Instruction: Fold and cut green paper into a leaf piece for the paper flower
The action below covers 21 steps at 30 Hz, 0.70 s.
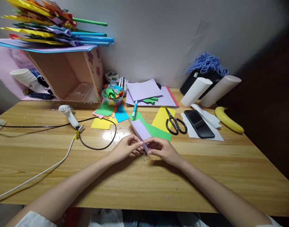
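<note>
A folded piece of lilac paper [141, 130] is held above the table between both hands. My left hand [130, 145] pinches its near left edge with thumb and fingers. On the other side, my right hand [162, 149] grips the near right edge, its fingers close to the left ones. Just beyond the lilac piece lie green paper [160, 133] and yellow paper [161, 117]. Black-handled scissors [174, 123] rest partly on the yellow sheet. A blue marker with a white end [134, 110] lies behind the lilac piece.
A hot glue gun [69, 116] with its cables stands left. Behind are paper scraps in a bowl [115, 100], lilac sheets [144, 88] and a wooden box [92, 72] topped with paper crafts. To the right are a phone [199, 124], a banana [228, 119] and paper rolls [196, 91].
</note>
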Each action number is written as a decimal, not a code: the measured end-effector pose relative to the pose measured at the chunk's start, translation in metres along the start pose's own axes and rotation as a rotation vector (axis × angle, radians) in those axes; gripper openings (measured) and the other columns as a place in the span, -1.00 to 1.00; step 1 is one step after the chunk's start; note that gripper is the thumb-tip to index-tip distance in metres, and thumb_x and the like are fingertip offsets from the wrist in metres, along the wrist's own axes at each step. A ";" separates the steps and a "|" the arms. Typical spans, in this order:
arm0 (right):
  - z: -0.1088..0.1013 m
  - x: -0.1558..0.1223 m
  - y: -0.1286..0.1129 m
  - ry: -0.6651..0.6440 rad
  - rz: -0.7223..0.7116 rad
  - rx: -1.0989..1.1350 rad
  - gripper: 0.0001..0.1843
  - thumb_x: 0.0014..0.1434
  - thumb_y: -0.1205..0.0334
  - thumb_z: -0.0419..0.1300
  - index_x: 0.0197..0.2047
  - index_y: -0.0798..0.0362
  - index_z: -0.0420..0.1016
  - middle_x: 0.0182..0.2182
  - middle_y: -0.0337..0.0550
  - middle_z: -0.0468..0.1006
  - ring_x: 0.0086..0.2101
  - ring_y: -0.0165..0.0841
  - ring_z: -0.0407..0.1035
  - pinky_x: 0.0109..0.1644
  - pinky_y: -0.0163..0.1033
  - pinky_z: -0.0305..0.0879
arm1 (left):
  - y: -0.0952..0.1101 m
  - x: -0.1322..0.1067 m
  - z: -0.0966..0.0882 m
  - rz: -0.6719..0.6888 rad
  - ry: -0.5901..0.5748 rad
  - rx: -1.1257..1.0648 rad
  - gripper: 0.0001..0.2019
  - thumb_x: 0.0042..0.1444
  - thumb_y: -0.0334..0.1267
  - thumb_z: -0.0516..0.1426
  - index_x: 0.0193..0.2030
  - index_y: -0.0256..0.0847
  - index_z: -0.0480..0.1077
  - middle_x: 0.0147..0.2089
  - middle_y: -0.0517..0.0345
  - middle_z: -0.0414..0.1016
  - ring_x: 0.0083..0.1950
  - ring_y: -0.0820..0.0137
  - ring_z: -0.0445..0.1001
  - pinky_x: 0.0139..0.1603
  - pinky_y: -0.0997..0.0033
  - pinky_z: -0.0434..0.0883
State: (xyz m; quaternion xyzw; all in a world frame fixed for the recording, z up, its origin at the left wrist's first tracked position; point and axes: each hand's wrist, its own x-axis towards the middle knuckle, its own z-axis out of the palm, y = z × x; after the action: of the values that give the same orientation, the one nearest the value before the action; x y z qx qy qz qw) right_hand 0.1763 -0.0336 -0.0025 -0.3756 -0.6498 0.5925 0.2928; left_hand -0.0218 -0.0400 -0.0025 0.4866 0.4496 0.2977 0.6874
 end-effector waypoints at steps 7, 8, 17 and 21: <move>-0.001 0.001 0.003 -0.037 -0.022 0.034 -0.66 -0.08 0.21 0.33 -0.18 0.04 0.48 -0.21 -0.13 0.52 -0.23 -0.33 0.43 -0.08 -0.19 0.36 | 0.006 -0.001 0.003 0.027 -0.012 0.010 -0.66 -0.09 -0.10 0.23 -0.34 -0.27 0.22 -0.43 0.11 0.49 -0.41 0.43 0.49 -0.33 0.38 0.43; -0.001 0.001 0.003 -0.035 -0.017 0.041 -0.65 -0.09 0.21 0.33 -0.17 0.04 0.48 -0.20 -0.13 0.52 -0.23 -0.32 0.44 -0.08 -0.18 0.36 | 0.006 -0.001 0.003 0.033 -0.007 0.022 -0.66 -0.11 -0.13 0.25 -0.34 -0.27 0.22 -0.45 0.13 0.48 -0.42 0.45 0.48 -0.34 0.41 0.42; -0.001 0.001 0.003 -0.044 -0.057 0.023 -0.75 -0.07 0.22 0.32 -0.25 0.03 0.53 -0.12 -0.11 0.50 -0.22 -0.33 0.45 -0.09 -0.20 0.38 | 0.003 -0.001 0.000 0.060 -0.041 0.042 -0.62 -0.20 -0.24 0.31 -0.34 -0.28 0.20 -0.45 0.18 0.45 -0.40 0.46 0.47 -0.37 0.49 0.34; -0.001 0.001 0.003 -0.037 -0.071 0.013 -0.77 -0.05 0.22 0.30 -0.25 0.04 0.53 -0.13 -0.10 0.50 -0.22 -0.34 0.45 -0.09 -0.20 0.39 | 0.004 -0.001 0.000 0.061 -0.047 0.043 -0.61 -0.21 -0.23 0.31 -0.34 -0.27 0.20 -0.41 0.16 0.45 -0.37 0.45 0.48 -0.35 0.49 0.34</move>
State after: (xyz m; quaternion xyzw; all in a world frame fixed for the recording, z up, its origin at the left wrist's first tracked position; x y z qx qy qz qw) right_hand 0.1773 -0.0322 -0.0057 -0.3391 -0.6643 0.5927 0.3039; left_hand -0.0222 -0.0399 0.0016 0.5216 0.4244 0.2975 0.6777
